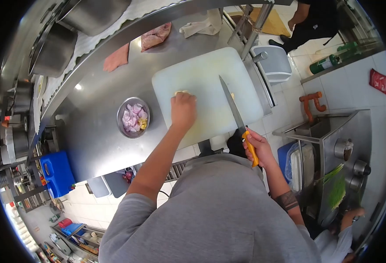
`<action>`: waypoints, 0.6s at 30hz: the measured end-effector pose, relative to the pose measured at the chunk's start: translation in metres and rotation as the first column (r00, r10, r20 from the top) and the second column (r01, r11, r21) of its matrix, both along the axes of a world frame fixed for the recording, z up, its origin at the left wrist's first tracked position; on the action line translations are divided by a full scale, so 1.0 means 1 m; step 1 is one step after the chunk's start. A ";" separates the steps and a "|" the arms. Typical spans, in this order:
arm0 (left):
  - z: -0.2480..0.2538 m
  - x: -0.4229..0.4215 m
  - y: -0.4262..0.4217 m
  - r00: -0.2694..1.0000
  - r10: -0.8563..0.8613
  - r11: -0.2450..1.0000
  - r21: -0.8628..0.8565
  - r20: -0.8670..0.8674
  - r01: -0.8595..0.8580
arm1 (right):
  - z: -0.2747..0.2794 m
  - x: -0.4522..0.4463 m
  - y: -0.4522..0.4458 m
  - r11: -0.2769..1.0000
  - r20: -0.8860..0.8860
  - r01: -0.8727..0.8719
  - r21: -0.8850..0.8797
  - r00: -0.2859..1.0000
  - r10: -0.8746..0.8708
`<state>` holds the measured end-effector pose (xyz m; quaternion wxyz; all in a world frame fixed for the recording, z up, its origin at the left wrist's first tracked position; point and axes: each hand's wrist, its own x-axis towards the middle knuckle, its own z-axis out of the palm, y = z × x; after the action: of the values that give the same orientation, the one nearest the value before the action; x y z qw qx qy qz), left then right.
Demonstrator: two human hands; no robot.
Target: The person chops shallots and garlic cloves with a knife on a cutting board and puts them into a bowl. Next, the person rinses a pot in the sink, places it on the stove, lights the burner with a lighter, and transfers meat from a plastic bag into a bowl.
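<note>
My right hand (258, 145) is closed around the orange handle of a long kitchen knife (233, 105), whose blade lies over the white cutting board (210, 65). On the board's left half, my left hand (184, 109) is closed with its fingers curled over a pale yellow piece of food (183, 92). Most of that piece is hidden, so its kind is unclear. A small yellowish scrap (233, 95) shows beside the blade. Left of the board stands a metal bowl (120, 125) with purple-white onion pieces (133, 116) and some yellow pieces (143, 124).
A pink slab of meat or fish (116, 58), a reddish fish piece (156, 37) and a cloth (201, 26) lie on the steel table (87, 118). Metal pots (54, 52) line a shelf. Another person (311, 22) stands beyond; someone's hand (353, 215) is near green stalks (337, 193).
</note>
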<state>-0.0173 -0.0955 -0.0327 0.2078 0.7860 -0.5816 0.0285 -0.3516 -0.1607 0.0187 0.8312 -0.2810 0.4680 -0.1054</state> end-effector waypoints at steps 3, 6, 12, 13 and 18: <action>-0.011 -0.028 -0.012 0.990 -0.030 1.000 -0.012 -0.141 0.029 | -0.004 -0.002 0.005 0.993 -0.099 -0.083 -0.088 0.992 0.075; -0.003 -0.062 -0.015 0.939 -0.130 0.991 -0.056 -0.317 0.118 | -0.007 0.001 0.016 0.936 -0.287 -0.239 -0.259 0.944 0.161; 0.022 -0.065 -0.037 0.936 -0.052 0.930 -0.359 -0.348 -0.082 | 0.004 0.011 0.031 0.274 -0.603 -0.597 -0.754 0.794 0.071; 0.026 -0.064 -0.052 0.923 -0.036 0.960 -0.269 -0.384 -0.075 | 0.004 0.011 0.029 0.253 -0.667 -0.671 -0.697 0.736 0.113; -0.003 -0.086 -0.120 0.943 -0.151 0.973 -0.212 -0.298 0.088 | -0.004 0.018 0.024 0.144 -0.790 -0.796 -0.588 0.603 0.112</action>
<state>-0.1036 -0.2160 -0.0355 0.3748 0.7194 -0.5825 -0.0518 -0.3341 -0.1364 0.0150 0.3102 -0.8508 0.4237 0.0187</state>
